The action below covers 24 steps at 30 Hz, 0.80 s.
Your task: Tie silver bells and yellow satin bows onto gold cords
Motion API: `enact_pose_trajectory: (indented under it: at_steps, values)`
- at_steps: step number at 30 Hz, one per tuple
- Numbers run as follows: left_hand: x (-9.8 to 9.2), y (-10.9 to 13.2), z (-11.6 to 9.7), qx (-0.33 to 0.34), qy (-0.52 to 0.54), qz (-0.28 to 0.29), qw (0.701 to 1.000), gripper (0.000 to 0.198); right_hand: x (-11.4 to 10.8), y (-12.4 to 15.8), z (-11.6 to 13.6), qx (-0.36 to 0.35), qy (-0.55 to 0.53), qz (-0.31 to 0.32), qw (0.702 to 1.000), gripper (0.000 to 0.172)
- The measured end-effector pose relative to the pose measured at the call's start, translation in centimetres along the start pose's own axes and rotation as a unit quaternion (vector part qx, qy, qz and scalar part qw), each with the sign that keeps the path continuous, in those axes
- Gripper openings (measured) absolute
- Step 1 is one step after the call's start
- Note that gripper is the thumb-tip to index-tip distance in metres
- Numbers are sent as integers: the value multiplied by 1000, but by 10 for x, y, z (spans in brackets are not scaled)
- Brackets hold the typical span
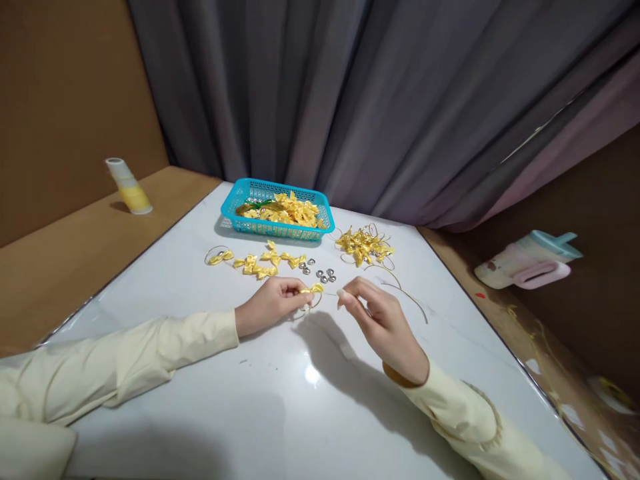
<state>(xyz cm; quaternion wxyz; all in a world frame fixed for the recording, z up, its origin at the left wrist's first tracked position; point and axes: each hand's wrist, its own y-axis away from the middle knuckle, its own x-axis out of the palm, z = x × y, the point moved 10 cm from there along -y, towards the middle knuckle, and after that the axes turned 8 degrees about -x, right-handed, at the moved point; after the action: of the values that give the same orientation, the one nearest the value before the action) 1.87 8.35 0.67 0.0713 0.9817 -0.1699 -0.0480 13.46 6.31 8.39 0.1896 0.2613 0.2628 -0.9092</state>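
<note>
Between thumb and fingers, my left hand [275,301] pinches a yellow ribbon bow [314,289] with a loop of thin gold cord hanging about it. The thin cord [329,293] runs from the bow to my right hand [377,317], whose thumb and forefinger are closed on its end. Just beyond the hands lie several silver bells [327,275] in small groups. Loose yellow bows [260,264] lie beyond my left hand, and one bow on a cord loop [220,257] lies farther left.
A turquoise basket [277,233] full of yellow bows stands at the back of the white table [240,413]. Right of it is a pile of bows on cords [367,245], with loose cord nearby. A tumbler [525,260] is at right, a yellow-and-white cylinder [130,187] at left.
</note>
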Motion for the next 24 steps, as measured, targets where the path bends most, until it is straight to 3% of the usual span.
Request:
enact_pose_trajectory:
  at_steps: [3, 6, 10, 15, 18, 21, 24]
  values:
    - [-2, 0, -5, 10, -13, -8, 1000, 25, -3, -9, 12, -49, -106, -47, 992, 27]
    - [-4, -1, -10, 16, -22, -17, 999, 24, 5, -15, -6, 25, -302, -68, 950, 22]
    - [-8, 0, -15, 26, -2, -22, 999, 25, 35, -12, -30, 159, -472, 4, 867, 26]
    - [-7, 3, -22, 45, -30, -23, 998, 25, 70, 9, -44, 269, -495, 97, 820, 35]
    - [-9, 3, -25, 46, -38, -31, 998, 27, 77, 13, -49, 272, -466, 84, 838, 31]
    - [-13, 2, -26, 40, -29, -46, 998, 28, 70, 9, -49, 230, -376, 60, 896, 36]
    - [-13, 2, -29, 44, -32, -49, 997, 28, 63, 5, -41, 168, -215, 92, 958, 39]
